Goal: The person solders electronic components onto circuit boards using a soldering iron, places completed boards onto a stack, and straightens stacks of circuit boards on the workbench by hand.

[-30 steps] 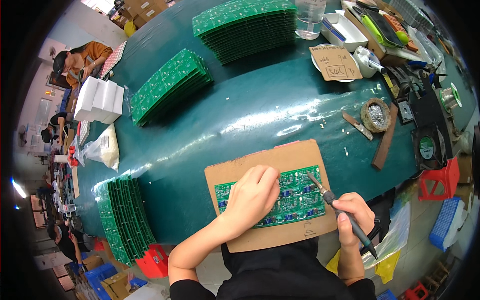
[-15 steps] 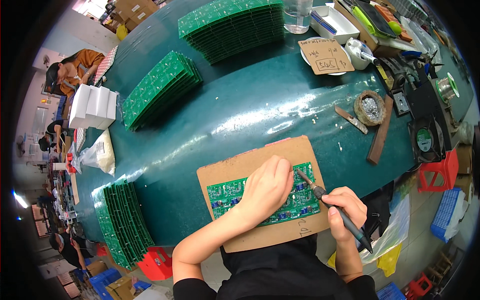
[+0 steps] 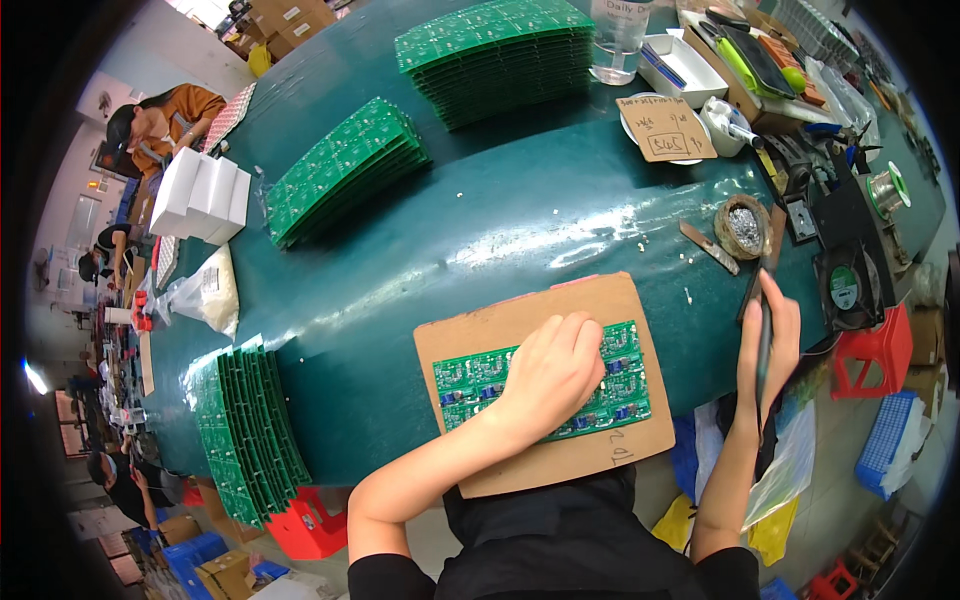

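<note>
A green circuit board (image 3: 470,378) lies on a brown cardboard sheet (image 3: 500,330) at the near edge of the green table (image 3: 480,220). My left hand (image 3: 552,372) rests flat on the board's middle and covers part of it. My right hand (image 3: 770,340) is out to the right of the cardboard, gripping a dark soldering iron (image 3: 765,330) that points away from me toward a round tin of metal wool (image 3: 741,227).
Stacks of green boards lie at the far middle (image 3: 500,55), the far left (image 3: 345,170) and the near left (image 3: 245,425). A small fan (image 3: 845,288), a solder spool (image 3: 886,190), trays, a cup and tools crowd the right end. Other people work at the left.
My right hand has lifted the soldering iron off the board and swung it right and away, toward the tin of metal wool. My left hand stays on the board.
</note>
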`<state>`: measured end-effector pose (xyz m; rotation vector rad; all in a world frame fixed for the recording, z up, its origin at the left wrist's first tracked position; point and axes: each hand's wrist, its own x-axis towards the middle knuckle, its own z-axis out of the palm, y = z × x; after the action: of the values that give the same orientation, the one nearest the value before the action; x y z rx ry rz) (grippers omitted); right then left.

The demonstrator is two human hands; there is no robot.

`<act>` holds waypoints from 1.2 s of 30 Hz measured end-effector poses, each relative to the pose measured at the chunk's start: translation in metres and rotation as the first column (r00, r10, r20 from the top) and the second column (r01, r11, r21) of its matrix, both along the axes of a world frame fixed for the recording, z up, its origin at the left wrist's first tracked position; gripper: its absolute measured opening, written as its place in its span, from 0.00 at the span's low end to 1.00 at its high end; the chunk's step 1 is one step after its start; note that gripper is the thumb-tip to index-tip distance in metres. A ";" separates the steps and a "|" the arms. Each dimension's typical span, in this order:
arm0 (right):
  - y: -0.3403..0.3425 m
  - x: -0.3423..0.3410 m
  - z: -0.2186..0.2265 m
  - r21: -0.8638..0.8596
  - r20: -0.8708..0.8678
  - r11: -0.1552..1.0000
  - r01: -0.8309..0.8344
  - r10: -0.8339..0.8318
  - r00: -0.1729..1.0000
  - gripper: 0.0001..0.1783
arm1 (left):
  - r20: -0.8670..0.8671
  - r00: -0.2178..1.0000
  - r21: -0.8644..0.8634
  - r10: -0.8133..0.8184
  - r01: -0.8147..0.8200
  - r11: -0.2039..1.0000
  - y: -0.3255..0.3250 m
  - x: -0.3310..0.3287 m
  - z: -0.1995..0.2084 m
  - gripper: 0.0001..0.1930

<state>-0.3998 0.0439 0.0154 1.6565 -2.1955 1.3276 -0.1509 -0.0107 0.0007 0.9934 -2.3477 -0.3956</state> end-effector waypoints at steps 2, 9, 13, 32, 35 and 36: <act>-0.005 -0.004 -0.008 0.087 -0.083 0.996 0.028 -0.021 0.996 0.15 | -0.027 1.000 0.041 -0.015 0.016 0.999 0.000 0.012 0.004 0.07; 0.059 0.071 -0.006 -0.293 0.493 0.915 -0.276 0.392 0.777 0.12 | -0.198 0.931 0.429 0.307 -0.199 0.881 0.006 0.095 0.064 0.06; 0.075 0.129 -0.004 -0.276 0.455 0.770 -0.576 0.632 0.627 0.10 | -0.150 0.885 0.547 0.441 -0.298 0.783 0.037 0.140 0.045 0.05; 0.067 0.208 -0.014 -0.171 0.404 0.687 -0.706 0.702 0.586 0.12 | -0.201 0.959 0.307 0.201 -0.133 0.942 0.052 0.179 -0.005 0.07; 0.067 0.210 -0.012 -0.163 0.382 0.685 -0.710 0.707 0.595 0.12 | -0.192 0.960 0.245 0.203 -0.153 0.957 0.053 0.177 -0.007 0.07; 0.066 0.210 -0.012 -0.167 0.361 0.676 -0.718 0.719 0.594 0.12 | -0.179 0.963 0.232 0.202 -0.158 0.960 0.054 0.176 -0.007 0.07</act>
<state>-0.1902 0.1100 0.0033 2.6459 -1.6658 1.9968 0.0250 0.0433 -0.0062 1.1988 -2.0439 -0.6568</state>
